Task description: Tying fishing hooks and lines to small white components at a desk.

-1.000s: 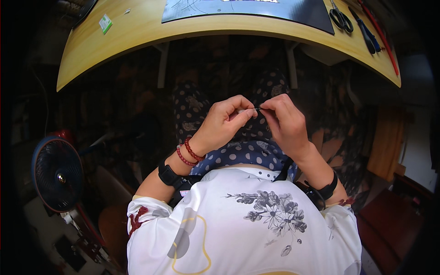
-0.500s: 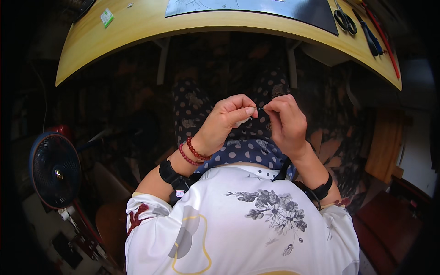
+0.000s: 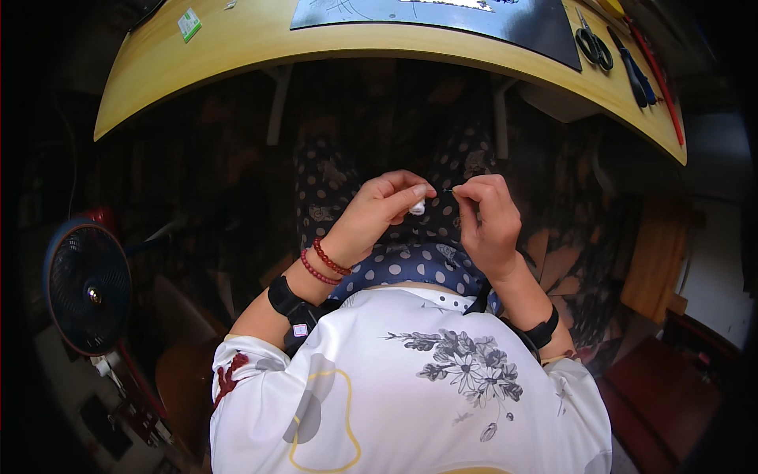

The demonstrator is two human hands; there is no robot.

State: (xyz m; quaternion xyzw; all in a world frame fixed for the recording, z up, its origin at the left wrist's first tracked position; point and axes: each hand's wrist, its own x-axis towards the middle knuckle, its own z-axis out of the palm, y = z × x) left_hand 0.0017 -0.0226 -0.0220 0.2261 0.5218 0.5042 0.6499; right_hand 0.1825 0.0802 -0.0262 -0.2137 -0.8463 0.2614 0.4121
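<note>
Over my lap, my left hand pinches a small crumpled white piece, like tissue or cloth, between thumb and fingers. A short gap separates it from my right hand, whose thumb and forefinger are closed on a thin, short, wire-like piece. Its tip points toward the left fingertips; it is too fine to make out its kind. The right hand's other fingers are curled in. Both hands are off the table, above the dotted trousers.
Ahead curves a yellow wooden table. On it lie a dark mat with thin strands, black-handled scissors, a blue-and-black hand tool, a long red strip and a green-white packet. A fan stands at left.
My hands have drawn apart, opening a gap between the fingertips. The white piece now shows more below the left fingers. The view has shifted slightly.
</note>
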